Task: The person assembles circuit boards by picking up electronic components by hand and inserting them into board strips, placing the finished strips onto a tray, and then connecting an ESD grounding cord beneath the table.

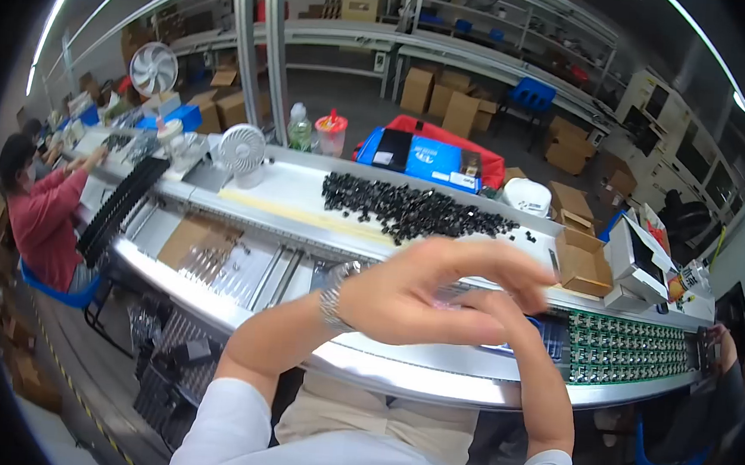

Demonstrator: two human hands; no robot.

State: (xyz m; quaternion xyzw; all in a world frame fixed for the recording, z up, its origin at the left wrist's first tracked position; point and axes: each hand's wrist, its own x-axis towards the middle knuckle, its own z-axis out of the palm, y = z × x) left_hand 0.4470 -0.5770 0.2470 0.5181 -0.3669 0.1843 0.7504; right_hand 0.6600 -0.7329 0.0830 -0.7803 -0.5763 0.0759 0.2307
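Observation:
My left hand [428,297], with a metal watch [333,297] on its wrist, is raised over the middle of the bench. Its fingers are curved and apart from the thumb, and nothing shows in its grasp. Behind it, my right hand [501,312] crosses in from the right; its fingers are mostly hidden. A pile of small black parts [417,208] lies on the white bench surface beyond both hands. To the right are a blue tray [551,338], partly covered by my right arm, and rows of green circuit boards [628,350].
An open cardboard box [585,263] and a white box [634,255] stand at the right. A small fan [242,147], a bottle [299,130] and a blue package [421,156] line the far side. A person in red [46,210] sits left; another person's hand [723,343] is far right.

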